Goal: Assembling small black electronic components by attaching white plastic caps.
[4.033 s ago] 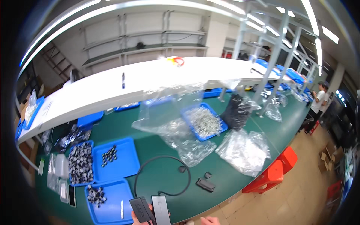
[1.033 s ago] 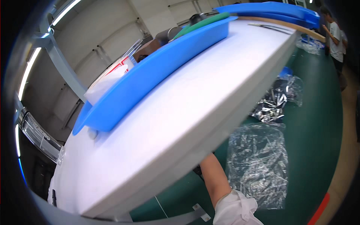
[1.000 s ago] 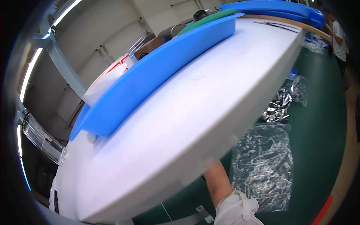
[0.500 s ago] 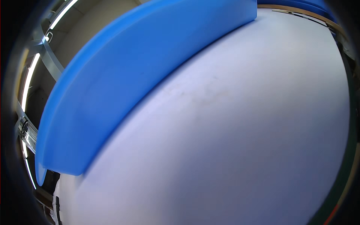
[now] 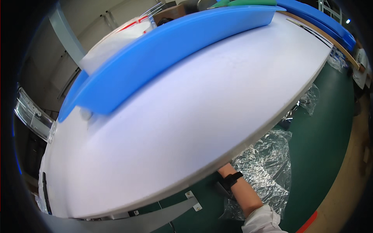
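Observation:
A broad white tabletop [image 5: 175,116] fills the middle of the head view and looks strongly tilted. From the lower right comes my right forearm in a white sleeve, with a black band [image 5: 232,179] at the wrist. My right hand [image 5: 224,169] meets the near rim of the white top; its fingers are hidden below that edge, so their grip does not show. Beside the forearm lies crumpled clear plastic wrap [image 5: 266,167]. Along the far side of the white top rests a long blue bin or tray [image 5: 167,54]. My left hand is out of sight.
A green surface [image 5: 318,132] lies lower, under the near edge, with another clear bag [image 5: 309,99] on it. Near the bottom is a metal bracket [image 5: 193,200]. At the far right are thin dark rods [image 5: 311,33]. Blue bins [image 5: 322,17] stand behind.
The view has drawn back from the white top. Its near edge, the green surface, the plastic wrap and my right forearm now show. The blue bin appears smaller and higher.

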Tool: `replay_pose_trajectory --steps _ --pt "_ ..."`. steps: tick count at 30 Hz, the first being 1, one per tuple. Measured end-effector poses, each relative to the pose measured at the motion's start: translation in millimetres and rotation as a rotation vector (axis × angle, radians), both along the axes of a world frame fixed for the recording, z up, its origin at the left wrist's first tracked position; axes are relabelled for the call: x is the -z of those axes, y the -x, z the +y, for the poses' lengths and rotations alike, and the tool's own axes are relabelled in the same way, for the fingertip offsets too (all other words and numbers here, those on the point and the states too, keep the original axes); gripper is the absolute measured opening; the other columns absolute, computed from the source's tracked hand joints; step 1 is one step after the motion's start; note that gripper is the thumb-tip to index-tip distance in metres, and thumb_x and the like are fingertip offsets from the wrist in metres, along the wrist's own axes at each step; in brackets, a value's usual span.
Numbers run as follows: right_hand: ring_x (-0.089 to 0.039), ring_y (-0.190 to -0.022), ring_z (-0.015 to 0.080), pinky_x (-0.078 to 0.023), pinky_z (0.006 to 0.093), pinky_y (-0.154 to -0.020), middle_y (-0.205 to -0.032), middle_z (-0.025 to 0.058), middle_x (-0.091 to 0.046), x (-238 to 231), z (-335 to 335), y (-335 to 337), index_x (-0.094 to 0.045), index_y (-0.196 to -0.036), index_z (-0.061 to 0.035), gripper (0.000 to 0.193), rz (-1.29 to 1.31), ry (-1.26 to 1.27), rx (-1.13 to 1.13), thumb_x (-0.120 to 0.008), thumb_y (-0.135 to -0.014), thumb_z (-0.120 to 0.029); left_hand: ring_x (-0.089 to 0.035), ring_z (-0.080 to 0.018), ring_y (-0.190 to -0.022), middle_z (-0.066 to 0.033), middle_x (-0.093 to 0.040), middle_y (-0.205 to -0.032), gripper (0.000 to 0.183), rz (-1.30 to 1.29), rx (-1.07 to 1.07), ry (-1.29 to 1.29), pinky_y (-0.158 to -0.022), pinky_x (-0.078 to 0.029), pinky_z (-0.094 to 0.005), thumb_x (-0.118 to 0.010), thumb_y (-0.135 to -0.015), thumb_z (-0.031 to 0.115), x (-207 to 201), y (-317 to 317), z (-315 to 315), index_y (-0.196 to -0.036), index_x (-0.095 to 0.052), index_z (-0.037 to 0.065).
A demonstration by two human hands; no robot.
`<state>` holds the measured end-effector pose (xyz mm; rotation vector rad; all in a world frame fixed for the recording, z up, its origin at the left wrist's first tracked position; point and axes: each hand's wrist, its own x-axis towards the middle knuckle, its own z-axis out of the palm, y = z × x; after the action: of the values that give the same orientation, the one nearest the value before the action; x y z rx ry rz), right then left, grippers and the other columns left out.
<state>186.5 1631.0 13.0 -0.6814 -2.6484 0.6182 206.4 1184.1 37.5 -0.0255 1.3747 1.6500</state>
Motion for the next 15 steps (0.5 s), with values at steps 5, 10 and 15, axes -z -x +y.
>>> replay_pose_trajectory --steps 5,10,15 --pt "-0.058 -0.069 0.0221 -0.051 0.0329 -0.063 -0.091 0.0143 -0.05 73 4 -34 -0.039 -0.108 0.0043 0.043 0.383 0.296 0.588 -0.065 -0.076 -0.008 -0.047 -0.0327 -0.111 -0.0144 -0.053 -0.115 0.054 -0.132 -0.011 -0.026 -0.095 -0.036 -0.0468 -0.049 -0.077 0.035 10 -38 25 -0.12 -0.048 0.002" --pt "-0.063 -0.067 0.0207 -0.055 0.0325 -0.05 -0.089 0.0162 -0.057 76 27 -14 -0.044 -0.104 0.0075 0.041 0.582 1.343 0.828 -0.067 -0.077 -0.014 -0.047 -0.0335 -0.111 -0.015 -0.053 -0.115 0.055 -0.17 -0.046 -0.061 -0.095 -0.036 -0.0474 -0.049 -0.077 0.035 10 -60 35 -0.12 -0.048 0.002" --pt "-0.064 -0.071 0.0239 -0.056 0.0326 -0.053 -0.088 0.0177 -0.06 68 18 -3 -0.054 -0.093 0.0078 0.025 0.502 1.028 0.79 -0.064 -0.073 -0.004 -0.047 -0.0344 -0.11 -0.0156 -0.053 -0.114 0.056 -0.186 -0.089 -0.086 -0.094 -0.036 -0.048 -0.049 -0.076 0.035 -16 -59 23 -0.119 -0.048 0.001"
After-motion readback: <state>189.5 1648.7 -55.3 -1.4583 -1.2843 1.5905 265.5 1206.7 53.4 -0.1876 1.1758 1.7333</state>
